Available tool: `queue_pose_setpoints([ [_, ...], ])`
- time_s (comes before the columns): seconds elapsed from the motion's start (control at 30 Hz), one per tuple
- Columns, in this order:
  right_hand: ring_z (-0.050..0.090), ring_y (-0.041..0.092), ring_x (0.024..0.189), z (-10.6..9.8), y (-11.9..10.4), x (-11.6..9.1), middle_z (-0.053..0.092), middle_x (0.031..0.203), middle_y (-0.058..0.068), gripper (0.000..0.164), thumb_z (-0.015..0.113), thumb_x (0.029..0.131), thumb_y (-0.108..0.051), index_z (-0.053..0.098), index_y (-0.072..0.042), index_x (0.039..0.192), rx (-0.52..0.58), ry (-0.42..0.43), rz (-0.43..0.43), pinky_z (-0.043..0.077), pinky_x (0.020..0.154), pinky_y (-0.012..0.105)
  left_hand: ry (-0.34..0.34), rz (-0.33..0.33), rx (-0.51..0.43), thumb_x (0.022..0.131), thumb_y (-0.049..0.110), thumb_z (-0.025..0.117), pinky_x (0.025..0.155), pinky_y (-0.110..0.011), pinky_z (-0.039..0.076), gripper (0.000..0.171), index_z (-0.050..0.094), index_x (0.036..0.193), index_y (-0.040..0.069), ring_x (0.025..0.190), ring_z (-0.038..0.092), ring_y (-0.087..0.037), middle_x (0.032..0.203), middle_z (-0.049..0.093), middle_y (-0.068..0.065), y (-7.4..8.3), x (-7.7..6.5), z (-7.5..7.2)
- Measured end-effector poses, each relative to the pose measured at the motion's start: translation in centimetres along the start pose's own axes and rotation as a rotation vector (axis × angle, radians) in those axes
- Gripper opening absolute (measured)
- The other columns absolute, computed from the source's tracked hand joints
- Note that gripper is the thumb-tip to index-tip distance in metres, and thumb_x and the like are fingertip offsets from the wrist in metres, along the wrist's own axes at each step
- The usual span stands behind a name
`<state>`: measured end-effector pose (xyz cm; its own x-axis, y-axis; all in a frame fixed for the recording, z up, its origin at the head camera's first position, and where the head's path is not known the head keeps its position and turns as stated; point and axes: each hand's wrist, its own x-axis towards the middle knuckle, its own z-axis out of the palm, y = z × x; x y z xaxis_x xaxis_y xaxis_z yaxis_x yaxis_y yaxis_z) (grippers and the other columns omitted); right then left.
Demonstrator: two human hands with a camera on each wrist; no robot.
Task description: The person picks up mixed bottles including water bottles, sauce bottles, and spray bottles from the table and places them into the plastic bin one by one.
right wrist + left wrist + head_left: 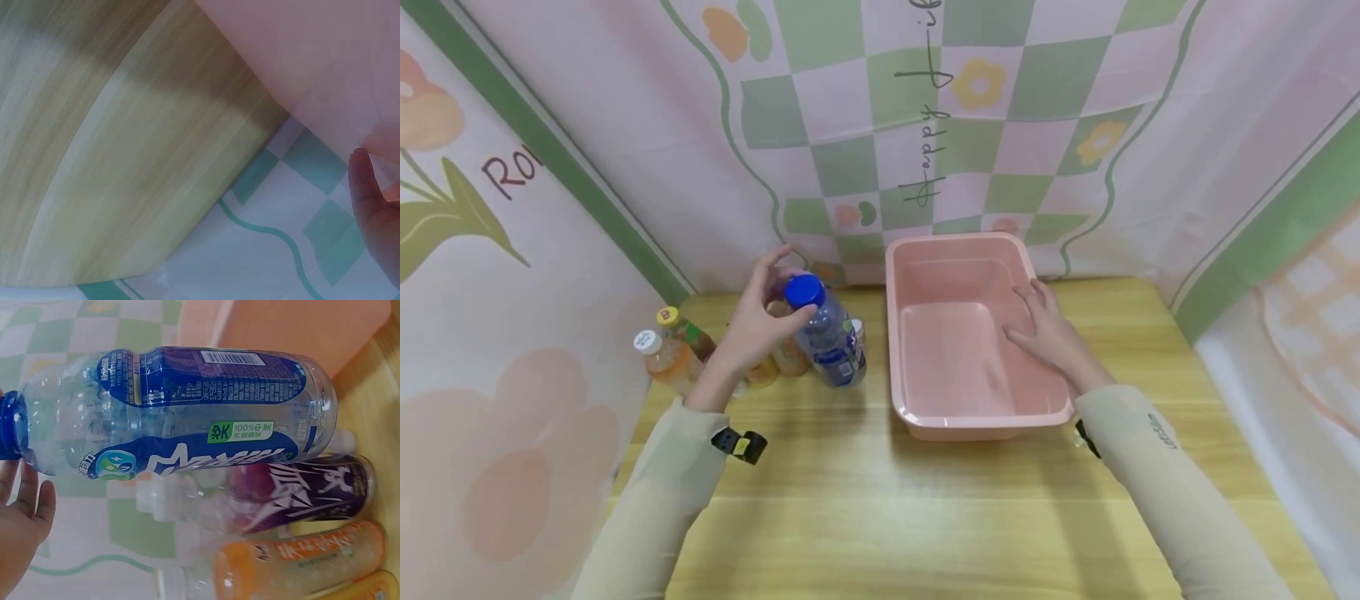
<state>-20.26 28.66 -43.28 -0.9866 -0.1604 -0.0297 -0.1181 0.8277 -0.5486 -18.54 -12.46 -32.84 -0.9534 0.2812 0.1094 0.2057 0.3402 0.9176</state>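
Note:
My left hand (752, 321) holds a clear plastic bottle (829, 342) by its blue cap (805, 290), thumb on the near side. The bottle leans a little in the head view; whether its base touches the table I cannot tell. In the left wrist view, its blue label (206, 378) shows white lettering and a barcode. At the right side of a pink plastic basin (970, 421), my right hand (1051, 337) grips the rim, with thumb and some fingers over the inside. The right wrist view shows a finger (365, 181) outside the basin wall.
Several drink bottles stand left of the basin: one purple-labelled (300, 494), one orange-labelled (306, 556), one white-capped (666, 360) and one yellow-capped (688, 332). My left forearm partly hides them. A patterned cloth (850, 108) hangs behind the wooden table (880, 517).

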Motion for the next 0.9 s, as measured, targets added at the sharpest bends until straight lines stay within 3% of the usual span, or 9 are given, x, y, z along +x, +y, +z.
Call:
queue_pose_setpoints([
  [0.23,0.037,0.065,0.119,0.0,0.1,0.0,-0.001,0.156,0.030,0.074,0.057,0.093,-0.026,0.016,-0.004,0.150,0.000,-0.008,0.008,0.037,0.091,0.075,0.024,0.102,-0.035,0.086,0.007,0.065,0.094,-0.040,0.044,0.080,0.018,0.150,0.017,0.119,0.049,-0.027,0.135,0.049,-0.015,2.2,1.1,0.3],
  [0.4,0.036,0.065,0.120,0.0,0.1,-0.1,-0.001,0.156,0.030,0.073,0.057,0.093,-0.026,0.017,-0.004,0.150,0.002,-0.004,0.004,0.036,0.091,0.075,0.056,0.179,-0.037,0.085,0.006,0.066,0.105,-0.042,0.040,0.078,0.021,0.149,0.014,0.123,0.049,-0.028,0.133,0.052,-0.016,3.6,2.1,0.7],
  [0.5,0.037,0.064,0.120,0.1,0.1,-0.2,0.001,0.155,0.031,0.071,0.057,0.093,-0.025,0.019,-0.003,0.149,0.001,0.010,-0.005,0.037,0.092,0.075,0.072,0.194,-0.035,0.085,0.008,0.067,0.112,-0.045,0.035,0.079,0.021,0.149,0.014,0.125,0.048,-0.028,0.133,0.052,-0.015,4.2,2.6,1.2],
  [0.73,0.038,0.064,0.120,0.2,0.1,-0.2,0.003,0.155,0.031,0.069,0.057,0.093,-0.025,0.021,-0.002,0.148,0.002,0.024,-0.012,0.037,0.092,0.074,0.087,0.242,-0.062,0.084,0.008,0.068,0.113,-0.043,0.034,0.081,0.021,0.148,0.015,0.126,0.048,-0.026,0.132,0.054,-0.014,5.4,3.7,2.5],
  [0.9,0.037,0.063,0.120,0.2,0.0,-0.1,0.003,0.155,0.030,0.070,0.056,0.093,-0.025,0.020,-0.002,0.149,-0.001,0.021,-0.010,0.038,0.092,0.074,0.088,0.232,-0.057,0.083,0.009,0.070,0.114,-0.039,0.033,0.081,0.021,0.148,0.018,0.128,0.048,-0.024,0.132,0.055,-0.013,6.3,4.7,3.3],
])
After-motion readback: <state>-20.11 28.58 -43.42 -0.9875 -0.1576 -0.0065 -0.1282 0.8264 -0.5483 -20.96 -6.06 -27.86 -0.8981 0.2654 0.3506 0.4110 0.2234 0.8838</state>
